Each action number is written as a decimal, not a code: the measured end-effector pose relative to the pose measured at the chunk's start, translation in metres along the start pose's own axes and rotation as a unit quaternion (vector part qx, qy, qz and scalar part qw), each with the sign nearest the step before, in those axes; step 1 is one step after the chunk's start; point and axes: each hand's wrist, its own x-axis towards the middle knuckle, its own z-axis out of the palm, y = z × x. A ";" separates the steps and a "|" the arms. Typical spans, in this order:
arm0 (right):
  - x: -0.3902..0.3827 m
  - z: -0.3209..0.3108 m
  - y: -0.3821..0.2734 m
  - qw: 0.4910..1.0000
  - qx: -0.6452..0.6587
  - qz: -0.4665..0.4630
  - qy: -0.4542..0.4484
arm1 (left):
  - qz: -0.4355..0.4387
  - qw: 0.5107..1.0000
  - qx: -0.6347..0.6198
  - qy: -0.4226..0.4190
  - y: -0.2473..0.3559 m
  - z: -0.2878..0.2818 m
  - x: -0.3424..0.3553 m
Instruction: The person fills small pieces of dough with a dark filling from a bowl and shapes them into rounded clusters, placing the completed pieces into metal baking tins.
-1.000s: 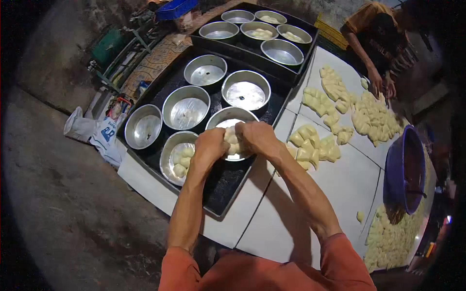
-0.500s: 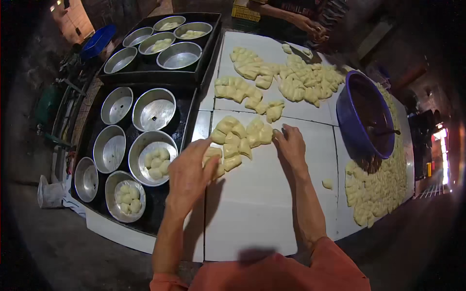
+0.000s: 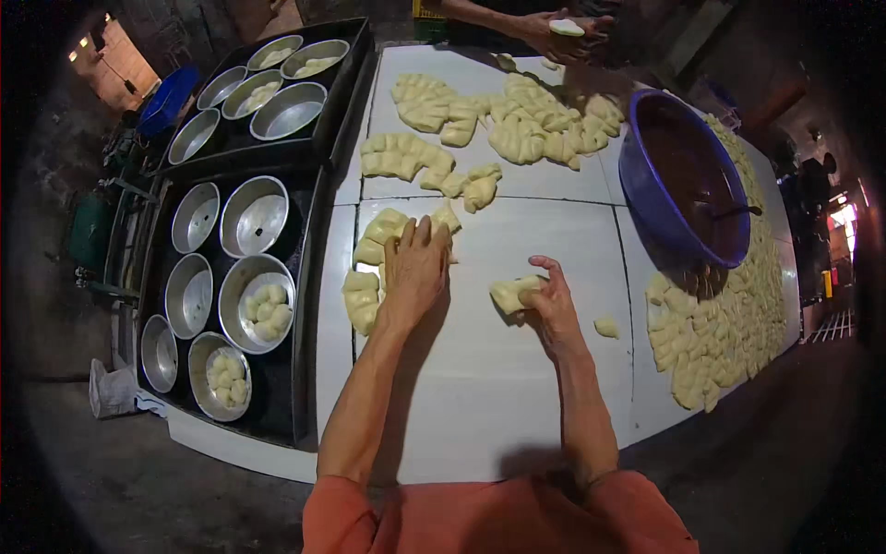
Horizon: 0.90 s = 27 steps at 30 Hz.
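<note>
My left hand [image 3: 418, 275] lies over a cluster of cut pale-yellow dough pieces [image 3: 363, 300], its fingers stretched forward among them. Part of the cluster is hidden under it, and one dough piece [image 3: 447, 218] shows just past its fingertips. Apart from the cluster, on the right, my right hand [image 3: 552, 314] pinches a lump of dough [image 3: 509, 295] between thumb and fingers, low over the white tabletop [image 3: 480, 406]. To the right of that hand lies a small dough scrap [image 3: 606, 327].
On the left, black trays [image 3: 293, 369] hold round metal pans [image 3: 254, 217], some with dough balls [image 3: 268, 314]. More dough [image 3: 406, 155] lies farther back. At right, a purple basin [image 3: 637, 203] stands beside many dough pieces [image 3: 711, 337]. Across the table, another person's hands [image 3: 563, 37] hold dough.
My right hand has drawn nearer with a dough lump in its grip. The left has moved onto the cluster, whose pieces have shifted. The whole view has swung slightly right.
</note>
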 end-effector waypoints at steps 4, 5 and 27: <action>-0.049 -0.036 0.008 0.997 0.066 0.039 -0.021 | 0.012 0.984 -0.179 -0.009 0.047 -0.016 -0.022; -0.057 -0.044 0.010 0.993 0.085 0.060 -0.053 | 0.016 0.955 -0.292 -0.043 0.060 -0.020 -0.034; -0.118 -0.043 0.008 0.998 0.032 -0.055 -0.026 | -0.329 0.582 -0.738 -0.093 0.183 -0.011 -0.114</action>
